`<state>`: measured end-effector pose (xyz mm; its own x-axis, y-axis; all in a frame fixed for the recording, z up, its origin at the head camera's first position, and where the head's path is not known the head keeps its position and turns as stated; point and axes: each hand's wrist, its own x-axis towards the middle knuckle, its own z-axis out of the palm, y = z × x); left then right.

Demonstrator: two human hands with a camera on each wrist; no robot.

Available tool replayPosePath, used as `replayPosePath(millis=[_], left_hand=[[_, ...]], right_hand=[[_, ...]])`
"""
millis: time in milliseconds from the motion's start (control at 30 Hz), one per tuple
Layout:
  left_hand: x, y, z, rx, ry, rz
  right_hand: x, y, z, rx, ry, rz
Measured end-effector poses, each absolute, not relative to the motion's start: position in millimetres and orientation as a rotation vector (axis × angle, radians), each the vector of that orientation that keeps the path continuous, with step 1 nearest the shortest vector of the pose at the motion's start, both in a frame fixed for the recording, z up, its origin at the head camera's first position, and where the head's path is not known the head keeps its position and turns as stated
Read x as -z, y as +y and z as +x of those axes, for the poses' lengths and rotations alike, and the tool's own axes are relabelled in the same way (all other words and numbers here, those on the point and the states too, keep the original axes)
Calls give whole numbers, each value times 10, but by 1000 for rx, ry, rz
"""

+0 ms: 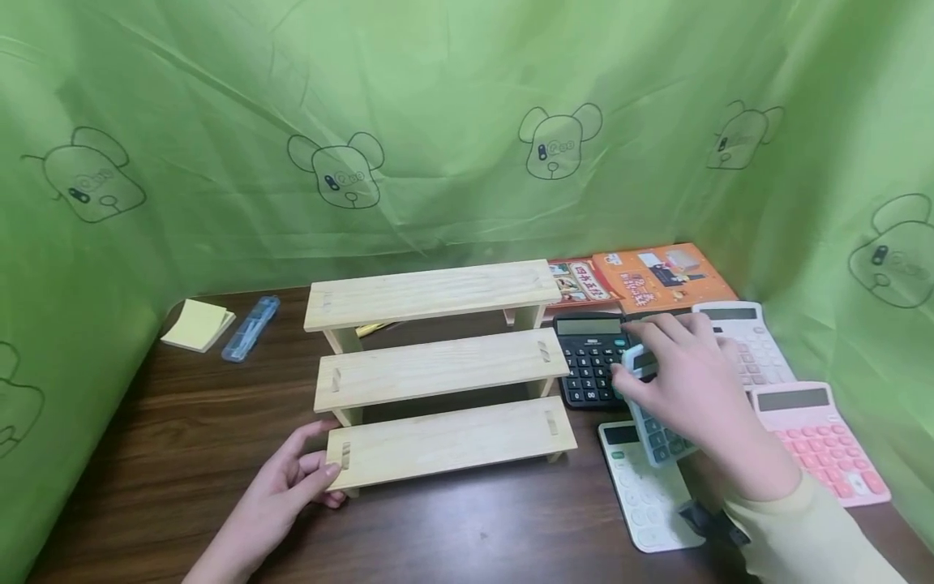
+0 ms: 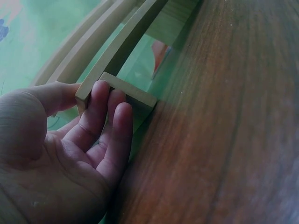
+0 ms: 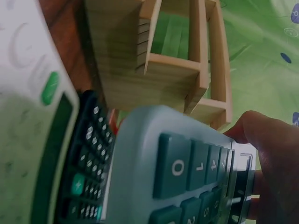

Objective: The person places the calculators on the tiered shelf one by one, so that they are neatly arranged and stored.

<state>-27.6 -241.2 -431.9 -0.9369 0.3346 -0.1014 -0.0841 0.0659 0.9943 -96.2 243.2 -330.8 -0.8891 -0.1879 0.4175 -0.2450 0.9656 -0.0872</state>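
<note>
The dark brown wood-grain table (image 1: pixel 467 535) spans the lower frame; a green fabric curtain (image 1: pixel 452 97) borders its back and sides. At lower left, the left hand (image 1: pixel 292 470) grips the pale wooden three-tier rack (image 1: pixel 452 444). Right of centre, the right hand (image 1: pixel 686 377) grips the light-blue rectangular calculator (image 1: pixel 660 442), tilted over the white rectangular calculator (image 1: pixel 649 511).

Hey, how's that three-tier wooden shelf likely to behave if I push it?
The wooden shelf will probably stay stiff, since its boards look straight and solid. It should slide rather than roll, as its supports are flat pieces. It's perhaps light for its size, with open gaps between thin boards.
</note>
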Motion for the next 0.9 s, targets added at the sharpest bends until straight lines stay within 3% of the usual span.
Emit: replayPosePath(millis=[900], left_hand=[[4327,-2413,-281,-1975,2017,284]], right_hand=[[3009,1861,-1129,-501,-2474,415]])
